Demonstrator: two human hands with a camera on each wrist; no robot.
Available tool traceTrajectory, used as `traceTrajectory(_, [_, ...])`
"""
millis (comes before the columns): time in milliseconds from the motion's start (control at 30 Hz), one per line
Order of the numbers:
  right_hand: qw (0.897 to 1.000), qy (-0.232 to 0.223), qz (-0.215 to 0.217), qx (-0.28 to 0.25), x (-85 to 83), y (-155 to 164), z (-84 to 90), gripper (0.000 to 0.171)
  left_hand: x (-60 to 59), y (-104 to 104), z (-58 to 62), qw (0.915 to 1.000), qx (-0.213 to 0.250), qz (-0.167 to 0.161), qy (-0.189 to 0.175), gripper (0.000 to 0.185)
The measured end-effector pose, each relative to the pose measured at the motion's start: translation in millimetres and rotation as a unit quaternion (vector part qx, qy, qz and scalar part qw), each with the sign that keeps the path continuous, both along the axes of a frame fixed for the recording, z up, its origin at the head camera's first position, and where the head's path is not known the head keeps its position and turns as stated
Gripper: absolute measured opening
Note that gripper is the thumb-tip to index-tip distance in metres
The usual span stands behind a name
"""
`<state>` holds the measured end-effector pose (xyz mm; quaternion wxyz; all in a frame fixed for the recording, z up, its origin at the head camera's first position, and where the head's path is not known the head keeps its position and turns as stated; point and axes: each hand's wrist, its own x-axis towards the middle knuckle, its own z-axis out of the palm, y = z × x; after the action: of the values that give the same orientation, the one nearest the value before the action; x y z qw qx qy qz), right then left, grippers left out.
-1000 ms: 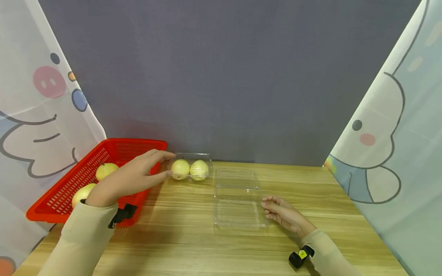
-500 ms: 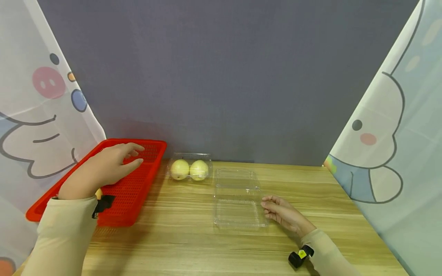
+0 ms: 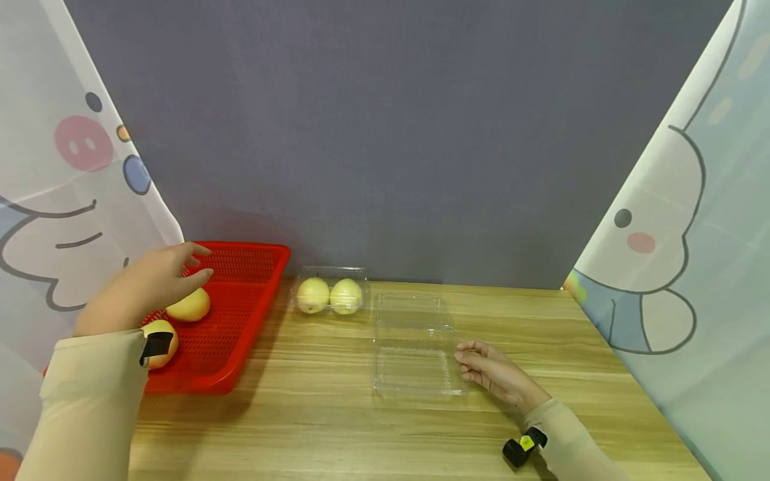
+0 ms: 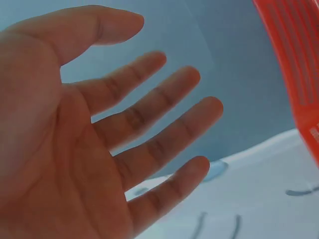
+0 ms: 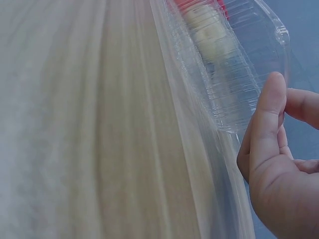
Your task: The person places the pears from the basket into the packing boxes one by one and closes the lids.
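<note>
My left hand (image 3: 144, 284) hovers over the left side of the red plastic basket (image 3: 257, 317), fingers loosely spread; the left wrist view shows its bare palm and nothing held. Two round yellow fruits, one (image 3: 192, 307) nearer the back and one (image 3: 165, 359) in front, lie in the basket, partly covered by that hand and wrist. At the right, my right hand (image 3: 494, 373) pinches the side rim of an open clear plastic clamshell box (image 3: 415, 371) between thumb (image 5: 271, 97) and index finger. Its lid (image 3: 414, 308) is folded back toward the wall.
A second clear box (image 3: 332, 270) with two yellow fruits (image 3: 345, 296) in it stands by the grey back wall (image 3: 391, 147), between basket and open box. Printed cloths (image 3: 656, 254) flank the wooden table (image 3: 313, 414). Black cameras (image 3: 525, 447) sit on the wrists.
My left hand has moved left, away from the fruit-filled box, to above the basket, bringing the basket's right part and the fruits into sight. The right hand and open box stay in place.
</note>
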<state>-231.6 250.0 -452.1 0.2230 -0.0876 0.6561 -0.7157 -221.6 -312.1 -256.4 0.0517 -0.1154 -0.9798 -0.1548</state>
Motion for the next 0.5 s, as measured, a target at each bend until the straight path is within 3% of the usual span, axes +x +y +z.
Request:
traceTrajectory(267, [1.000,0.003,0.004,-0.002,-0.2,-2,-1.6,0.041,-4.8,-38,-13.9,0.9992,-0.002,0.030,-0.027,0.072])
traceTrajectory(500, [1.000,0.002,0.000,0.002,0.2,-2,-2.2,0.043,-6.0,-55,-23.8,0.9965,-0.023,0.044,-0.067,0.076])
